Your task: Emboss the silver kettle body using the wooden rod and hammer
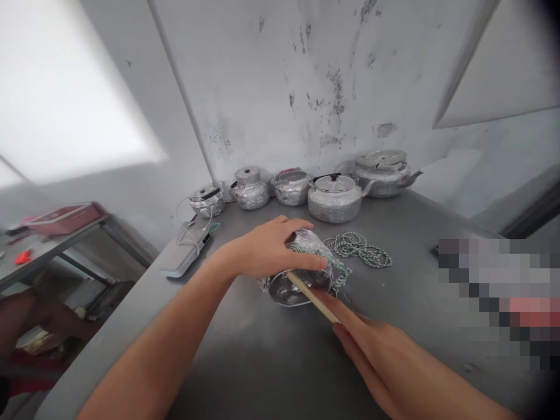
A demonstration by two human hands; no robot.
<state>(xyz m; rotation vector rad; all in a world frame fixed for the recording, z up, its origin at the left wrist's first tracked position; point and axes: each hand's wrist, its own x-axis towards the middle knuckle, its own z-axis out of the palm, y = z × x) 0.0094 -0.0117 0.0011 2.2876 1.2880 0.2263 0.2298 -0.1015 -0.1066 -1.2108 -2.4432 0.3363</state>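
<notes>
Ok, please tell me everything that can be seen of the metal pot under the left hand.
The metal pot is silvery, with crinkled, shiny walls. It is tipped, on or just above the grey table, its round, thin-rimmed mouth facing the wearer; the inside looks darker but glossy. The left hand spans its top, thumb across the near side. Green-and-white cord lies against its right side. A wooden stick, held by the right hand, crosses the mouth; its far tip is hidden.

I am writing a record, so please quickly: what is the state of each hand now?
Left hand: holding a silver, shiny metal vessel with green-and-white braided cord against it.
Right hand: closed, holding a pale, slender wooden stick.
</notes>
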